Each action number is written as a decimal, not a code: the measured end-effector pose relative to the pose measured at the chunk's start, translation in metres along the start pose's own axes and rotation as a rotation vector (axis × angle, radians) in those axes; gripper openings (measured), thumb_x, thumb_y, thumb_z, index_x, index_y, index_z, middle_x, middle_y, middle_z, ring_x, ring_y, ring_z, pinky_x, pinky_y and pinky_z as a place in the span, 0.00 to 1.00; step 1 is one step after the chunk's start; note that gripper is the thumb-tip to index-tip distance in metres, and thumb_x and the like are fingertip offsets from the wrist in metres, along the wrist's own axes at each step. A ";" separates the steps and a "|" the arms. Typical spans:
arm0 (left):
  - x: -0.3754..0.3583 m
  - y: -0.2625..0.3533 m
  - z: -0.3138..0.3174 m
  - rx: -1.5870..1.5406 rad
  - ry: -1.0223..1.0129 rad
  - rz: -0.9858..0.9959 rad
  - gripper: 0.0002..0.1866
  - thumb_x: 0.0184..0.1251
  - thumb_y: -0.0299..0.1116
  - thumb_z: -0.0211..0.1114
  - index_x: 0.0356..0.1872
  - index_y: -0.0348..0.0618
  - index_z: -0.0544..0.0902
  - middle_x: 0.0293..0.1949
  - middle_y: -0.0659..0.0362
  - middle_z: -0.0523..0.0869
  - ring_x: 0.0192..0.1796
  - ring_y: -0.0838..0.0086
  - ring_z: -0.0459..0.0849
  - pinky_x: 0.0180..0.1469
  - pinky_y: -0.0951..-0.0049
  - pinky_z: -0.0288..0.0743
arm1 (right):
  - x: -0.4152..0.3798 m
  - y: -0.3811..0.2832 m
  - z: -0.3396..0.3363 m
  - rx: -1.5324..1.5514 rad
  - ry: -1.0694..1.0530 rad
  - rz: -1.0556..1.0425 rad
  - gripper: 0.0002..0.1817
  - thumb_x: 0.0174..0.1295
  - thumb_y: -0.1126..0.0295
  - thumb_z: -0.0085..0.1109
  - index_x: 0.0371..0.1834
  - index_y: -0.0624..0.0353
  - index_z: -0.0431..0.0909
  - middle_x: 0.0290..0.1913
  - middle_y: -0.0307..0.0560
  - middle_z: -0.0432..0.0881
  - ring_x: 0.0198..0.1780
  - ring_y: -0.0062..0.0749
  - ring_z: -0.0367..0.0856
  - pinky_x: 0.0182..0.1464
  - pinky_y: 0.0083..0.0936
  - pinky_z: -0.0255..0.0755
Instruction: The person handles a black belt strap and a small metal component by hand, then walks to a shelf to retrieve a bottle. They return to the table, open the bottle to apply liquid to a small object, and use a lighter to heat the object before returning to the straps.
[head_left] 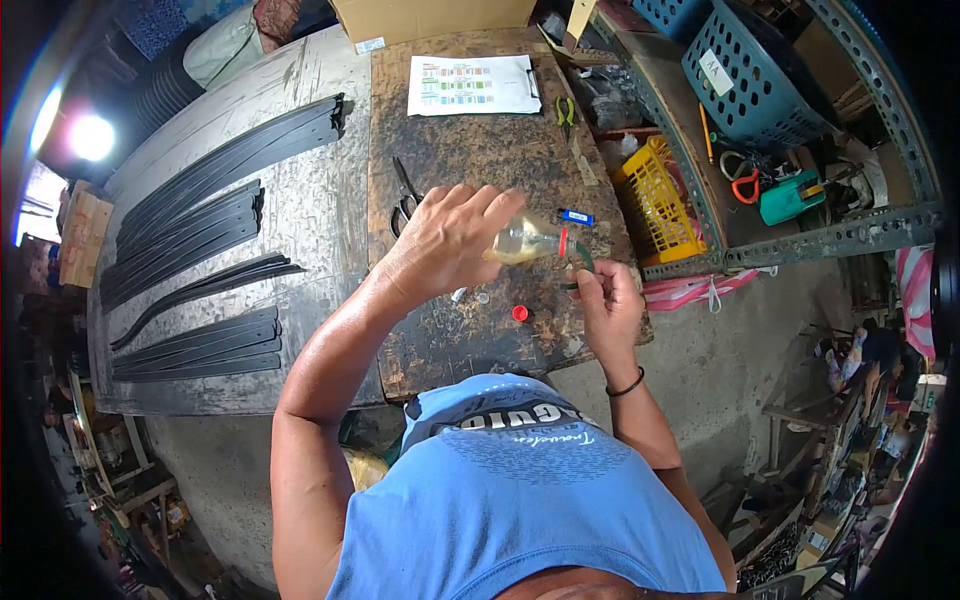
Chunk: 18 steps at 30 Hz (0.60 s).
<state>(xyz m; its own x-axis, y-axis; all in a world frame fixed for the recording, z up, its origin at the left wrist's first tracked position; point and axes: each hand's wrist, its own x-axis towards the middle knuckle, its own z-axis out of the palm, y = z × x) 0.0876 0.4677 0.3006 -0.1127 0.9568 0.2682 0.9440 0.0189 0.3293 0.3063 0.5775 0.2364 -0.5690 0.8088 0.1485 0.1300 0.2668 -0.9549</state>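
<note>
My left hand (462,232) is wrapped round a clear plastic bottle (524,243) with yellowish liquid inside. The bottle lies tilted on its side in the air, its red-ringed neck pointing right. Close by its mouth, my right hand (612,302) pinches a dark green curved strip (586,256), whose upper end reaches up beside the neck. A red bottle cap (519,313) rests on the worn wooden board (460,350) below the hands. Just left of my left hand lie black-handled scissors (404,196), partly covered by it. A small blue box (577,217) sits beyond the bottle's neck.
Several bundles of black strips (200,240) lie on the pale table (325,200) at left. A clipboard with a printed sheet (473,85) and green-handled pliers (566,116) are at the back. A yellow basket (660,200) and a blue-green crate (750,85) stand by the shelf at right.
</note>
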 end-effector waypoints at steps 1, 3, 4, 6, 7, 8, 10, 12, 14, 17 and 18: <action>0.001 0.000 -0.001 -0.013 -0.021 -0.025 0.34 0.45 0.36 0.74 0.59 0.47 0.74 0.51 0.56 0.82 0.56 0.61 0.81 0.58 0.59 0.72 | 0.001 0.000 0.001 0.062 0.005 0.019 0.08 0.69 0.73 0.57 0.45 0.66 0.75 0.37 0.49 0.88 0.35 0.23 0.85 0.37 0.20 0.79; 0.002 -0.002 0.001 -0.029 -0.036 -0.057 0.35 0.45 0.36 0.74 0.59 0.47 0.74 0.51 0.56 0.82 0.56 0.60 0.80 0.59 0.59 0.71 | 0.003 -0.005 0.003 0.167 0.015 0.095 0.07 0.69 0.74 0.56 0.46 0.66 0.74 0.38 0.50 0.87 0.34 0.24 0.85 0.37 0.20 0.79; 0.004 -0.003 0.004 -0.045 -0.047 -0.095 0.35 0.45 0.37 0.74 0.59 0.47 0.74 0.51 0.55 0.82 0.56 0.59 0.80 0.59 0.58 0.71 | 0.004 -0.006 0.001 0.274 0.019 0.164 0.07 0.70 0.74 0.56 0.46 0.65 0.73 0.38 0.51 0.87 0.34 0.24 0.85 0.37 0.20 0.79; 0.003 -0.008 0.022 -0.080 -0.051 -0.071 0.36 0.44 0.36 0.75 0.59 0.47 0.74 0.51 0.53 0.82 0.56 0.56 0.80 0.58 0.58 0.71 | 0.005 0.007 -0.002 0.440 0.035 0.237 0.07 0.71 0.74 0.55 0.47 0.64 0.72 0.41 0.52 0.86 0.32 0.24 0.84 0.35 0.19 0.79; 0.000 -0.010 0.030 -0.080 0.001 -0.093 0.36 0.44 0.34 0.76 0.59 0.47 0.74 0.51 0.52 0.82 0.55 0.55 0.80 0.58 0.57 0.71 | 0.004 0.012 -0.003 0.494 0.045 0.252 0.07 0.71 0.73 0.55 0.47 0.63 0.72 0.41 0.52 0.86 0.32 0.24 0.84 0.34 0.19 0.79; -0.002 -0.012 0.039 -0.078 0.058 -0.123 0.36 0.44 0.33 0.76 0.59 0.47 0.73 0.51 0.52 0.82 0.55 0.53 0.80 0.57 0.56 0.71 | 0.006 0.016 -0.008 0.548 0.046 0.264 0.08 0.71 0.72 0.55 0.48 0.63 0.72 0.41 0.52 0.86 0.32 0.24 0.84 0.34 0.20 0.78; -0.009 -0.018 0.055 -0.098 0.048 -0.134 0.37 0.43 0.31 0.77 0.59 0.46 0.73 0.51 0.51 0.81 0.54 0.53 0.80 0.57 0.56 0.72 | 0.011 0.030 -0.019 0.596 0.099 0.299 0.08 0.71 0.71 0.56 0.48 0.62 0.72 0.41 0.52 0.86 0.32 0.24 0.84 0.33 0.20 0.78; -0.016 -0.020 0.066 -0.106 0.040 -0.168 0.37 0.42 0.29 0.77 0.59 0.45 0.73 0.51 0.50 0.81 0.54 0.52 0.80 0.57 0.55 0.72 | 0.023 0.038 -0.030 0.647 0.176 0.379 0.08 0.71 0.69 0.57 0.47 0.60 0.72 0.41 0.49 0.86 0.31 0.24 0.82 0.33 0.20 0.78; -0.022 -0.022 0.073 -0.123 0.087 -0.203 0.37 0.41 0.30 0.77 0.58 0.42 0.74 0.49 0.50 0.83 0.51 0.53 0.82 0.54 0.57 0.73 | 0.042 0.060 -0.047 0.599 0.275 0.391 0.06 0.71 0.69 0.56 0.45 0.58 0.73 0.41 0.47 0.85 0.31 0.23 0.81 0.33 0.21 0.78; -0.031 -0.022 0.078 -0.137 0.067 -0.251 0.38 0.39 0.29 0.79 0.58 0.41 0.73 0.50 0.48 0.82 0.51 0.52 0.82 0.54 0.56 0.74 | 0.078 0.103 -0.062 0.434 0.391 0.374 0.09 0.69 0.67 0.60 0.46 0.58 0.75 0.39 0.44 0.85 0.30 0.18 0.79 0.30 0.17 0.75; -0.033 -0.022 0.079 -0.149 0.064 -0.273 0.39 0.39 0.30 0.79 0.58 0.41 0.73 0.50 0.48 0.82 0.52 0.52 0.82 0.55 0.56 0.74 | 0.092 0.123 -0.065 0.321 0.427 0.389 0.10 0.68 0.67 0.62 0.46 0.59 0.76 0.39 0.43 0.85 0.30 0.18 0.79 0.30 0.16 0.74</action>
<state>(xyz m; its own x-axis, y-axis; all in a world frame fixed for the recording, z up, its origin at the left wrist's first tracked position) 0.0948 0.4587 0.2127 -0.3796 0.9019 0.2060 0.8210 0.2258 0.5243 0.3226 0.7184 0.1497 -0.1485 0.9690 -0.1972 -0.0250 -0.2030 -0.9789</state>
